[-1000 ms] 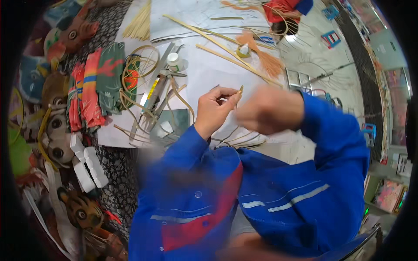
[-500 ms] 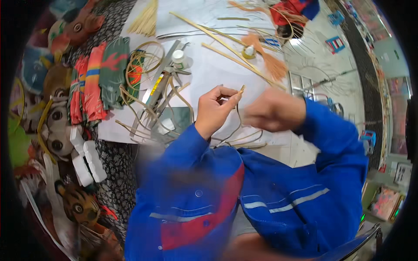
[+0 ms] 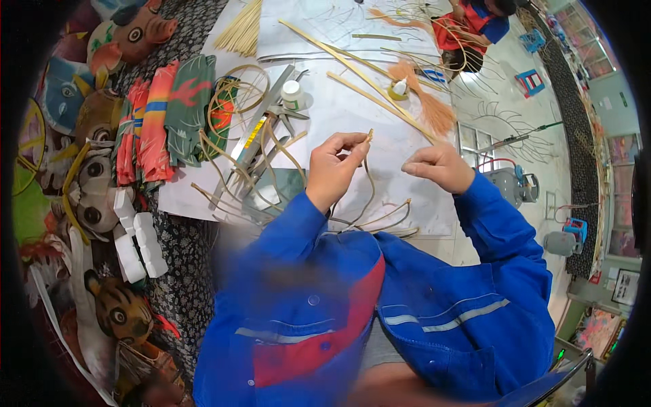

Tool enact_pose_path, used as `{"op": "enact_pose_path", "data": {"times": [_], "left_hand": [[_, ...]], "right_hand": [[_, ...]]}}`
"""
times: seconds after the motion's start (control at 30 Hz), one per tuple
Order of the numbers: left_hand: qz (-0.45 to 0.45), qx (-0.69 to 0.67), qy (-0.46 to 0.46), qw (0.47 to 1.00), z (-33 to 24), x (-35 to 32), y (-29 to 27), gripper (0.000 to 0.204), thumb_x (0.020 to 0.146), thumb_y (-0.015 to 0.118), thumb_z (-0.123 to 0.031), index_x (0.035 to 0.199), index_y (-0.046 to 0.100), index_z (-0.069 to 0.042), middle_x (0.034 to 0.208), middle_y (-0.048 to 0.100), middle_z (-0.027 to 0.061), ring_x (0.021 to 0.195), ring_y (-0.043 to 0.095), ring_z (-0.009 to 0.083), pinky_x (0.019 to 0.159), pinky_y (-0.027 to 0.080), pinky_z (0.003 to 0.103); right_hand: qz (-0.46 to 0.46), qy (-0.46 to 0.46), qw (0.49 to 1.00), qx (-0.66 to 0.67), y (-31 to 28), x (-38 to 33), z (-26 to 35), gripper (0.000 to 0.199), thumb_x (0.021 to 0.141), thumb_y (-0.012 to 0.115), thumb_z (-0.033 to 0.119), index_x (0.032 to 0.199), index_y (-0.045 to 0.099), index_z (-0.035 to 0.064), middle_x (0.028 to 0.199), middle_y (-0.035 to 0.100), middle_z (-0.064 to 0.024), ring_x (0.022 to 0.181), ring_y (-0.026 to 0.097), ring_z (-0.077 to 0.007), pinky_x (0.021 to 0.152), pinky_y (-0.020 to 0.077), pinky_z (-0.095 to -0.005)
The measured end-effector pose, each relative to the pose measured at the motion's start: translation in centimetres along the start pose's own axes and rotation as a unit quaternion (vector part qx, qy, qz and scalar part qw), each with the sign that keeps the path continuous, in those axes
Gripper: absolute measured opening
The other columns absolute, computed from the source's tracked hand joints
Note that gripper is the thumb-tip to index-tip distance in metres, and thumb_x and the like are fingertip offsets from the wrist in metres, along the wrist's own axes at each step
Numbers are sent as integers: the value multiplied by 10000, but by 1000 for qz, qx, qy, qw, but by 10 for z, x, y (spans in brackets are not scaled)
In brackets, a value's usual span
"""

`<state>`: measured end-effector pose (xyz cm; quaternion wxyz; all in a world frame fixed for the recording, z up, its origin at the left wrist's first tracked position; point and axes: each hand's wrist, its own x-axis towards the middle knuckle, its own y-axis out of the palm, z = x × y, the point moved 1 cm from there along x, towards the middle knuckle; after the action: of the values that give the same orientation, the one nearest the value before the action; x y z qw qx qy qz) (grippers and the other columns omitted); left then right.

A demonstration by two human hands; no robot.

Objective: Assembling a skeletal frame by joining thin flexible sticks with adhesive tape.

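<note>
1. Head view: white tabletop [image 3: 380, 122] carries all; painted animal masks [image 3: 102, 122] lie left of it, pale floor right
2. Left hand [image 3: 333, 169] grip pinches a thin bamboo strip [image 3: 369, 176] upright above the tabletop; keep that pinch steady
3. Right hand [image 3: 439, 165] fingers pressed together, contents unclear

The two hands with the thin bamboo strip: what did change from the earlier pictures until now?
The right hand moved away to the right, so the hands are now apart; before, it was close against the left hand and blurred. The left hand pinches the top of the thin bamboo strip as before. Whether the right hand holds anything cannot be told. The long bamboo slats and white glue bottle lie as before.
</note>
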<state>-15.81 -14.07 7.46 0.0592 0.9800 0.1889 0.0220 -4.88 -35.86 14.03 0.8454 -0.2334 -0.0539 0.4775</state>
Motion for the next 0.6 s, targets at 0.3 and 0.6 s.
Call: {"op": "enact_pose_path", "data": {"times": [0.3,0.6], "left_hand": [[76,-6,18,997,-9,-11,21,215,912,702,-144,1066,720,6,996,675,58,831,614,101,673,520,251],[-28,-2,24,999,-8,-14,3,242,922,703,-121,1121,687,16,952,653,43,818,610,107,652,527,244]], "right_hand": [[63,-226,926,-296,-25,101,85,207,844,687,278,872,740,80,664,660,-76,584,602,-250,626,461,-346],[54,108,992,44,12,16,-12,291,887,713,351,859,754,64,533,542,-35,442,468,-110,449,379,-294]]}}
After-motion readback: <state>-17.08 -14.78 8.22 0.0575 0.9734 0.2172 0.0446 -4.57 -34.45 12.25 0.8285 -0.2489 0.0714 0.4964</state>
